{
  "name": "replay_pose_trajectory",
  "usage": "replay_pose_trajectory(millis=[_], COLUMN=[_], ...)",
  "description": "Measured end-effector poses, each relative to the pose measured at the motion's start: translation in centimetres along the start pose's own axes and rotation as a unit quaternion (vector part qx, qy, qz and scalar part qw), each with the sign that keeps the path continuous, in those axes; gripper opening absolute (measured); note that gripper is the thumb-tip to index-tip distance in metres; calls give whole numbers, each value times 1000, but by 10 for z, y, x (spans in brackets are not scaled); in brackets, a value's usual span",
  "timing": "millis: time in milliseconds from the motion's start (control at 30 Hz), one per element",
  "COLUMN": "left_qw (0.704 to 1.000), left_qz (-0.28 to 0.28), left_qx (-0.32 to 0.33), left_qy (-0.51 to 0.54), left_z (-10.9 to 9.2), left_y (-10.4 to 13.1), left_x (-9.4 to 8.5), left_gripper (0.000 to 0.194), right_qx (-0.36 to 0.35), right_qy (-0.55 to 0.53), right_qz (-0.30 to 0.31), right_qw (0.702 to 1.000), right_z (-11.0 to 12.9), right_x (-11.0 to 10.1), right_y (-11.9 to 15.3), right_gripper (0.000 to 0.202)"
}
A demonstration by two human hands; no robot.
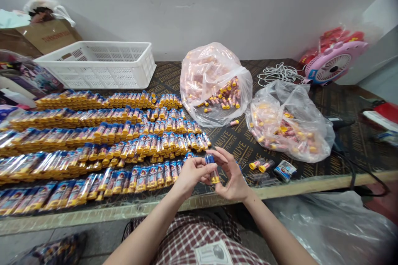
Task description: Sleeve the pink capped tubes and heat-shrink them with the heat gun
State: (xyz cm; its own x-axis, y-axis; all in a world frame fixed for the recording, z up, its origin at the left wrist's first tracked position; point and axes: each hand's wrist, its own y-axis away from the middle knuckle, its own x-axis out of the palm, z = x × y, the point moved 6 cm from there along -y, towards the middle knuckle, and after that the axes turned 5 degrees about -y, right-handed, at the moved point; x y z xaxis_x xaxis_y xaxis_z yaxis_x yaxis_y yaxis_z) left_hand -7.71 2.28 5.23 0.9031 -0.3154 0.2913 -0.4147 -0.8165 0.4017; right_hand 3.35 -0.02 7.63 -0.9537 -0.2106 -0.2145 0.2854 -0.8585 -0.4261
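Note:
Between my two hands, above the table's front edge, is a small clear tube [214, 170] with a blue top and a yellow base. My left hand [193, 174] pinches its side with thumb and fingers. Curled round the other side, my right hand [231, 176] touches the top and the base. To the left lie stacked rows of similar labelled tubes [152, 176], blue at one end and yellow at the other. Just right of my right hand are two loose tubes with yellow ends [263, 165] and a small stack of printed labels [285, 170].
Two clear plastic bags, one upright [214, 78] and one slumped [289, 124], hold many yellow-ended tubes. A white plastic basket [102, 70] stands at the back left. At the right are a pink fan [337, 64], a coiled white cable [280, 74] and a dark corded tool [340, 122].

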Motion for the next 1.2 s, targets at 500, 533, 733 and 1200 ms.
replay_pose_trajectory(millis=[500, 533, 733, 1200], left_qw=[999, 999, 999, 649], left_qz=[-26, -30, -51, -334], left_qx=[-12, -13, 8, 17], left_qy=[33, 36, 6, -683], left_z=[2, 2, -10, -130], left_y=[-7, -7, -16, -84], left_x=[-11, -11, -25, -193], left_gripper=[41, 42, 44, 51], right_qx=[4, 4, 17, 180], right_qy=[3, -1, 3, 457], right_qz=[4, 2, 28, -21], right_qw=[1000, 1000, 999, 871], right_z=[-8, -10, -20, -205], right_x=[4, 5, 8, -152], right_y=[-11, -12, -27, -79], right_gripper=[91, 91, 89, 37])
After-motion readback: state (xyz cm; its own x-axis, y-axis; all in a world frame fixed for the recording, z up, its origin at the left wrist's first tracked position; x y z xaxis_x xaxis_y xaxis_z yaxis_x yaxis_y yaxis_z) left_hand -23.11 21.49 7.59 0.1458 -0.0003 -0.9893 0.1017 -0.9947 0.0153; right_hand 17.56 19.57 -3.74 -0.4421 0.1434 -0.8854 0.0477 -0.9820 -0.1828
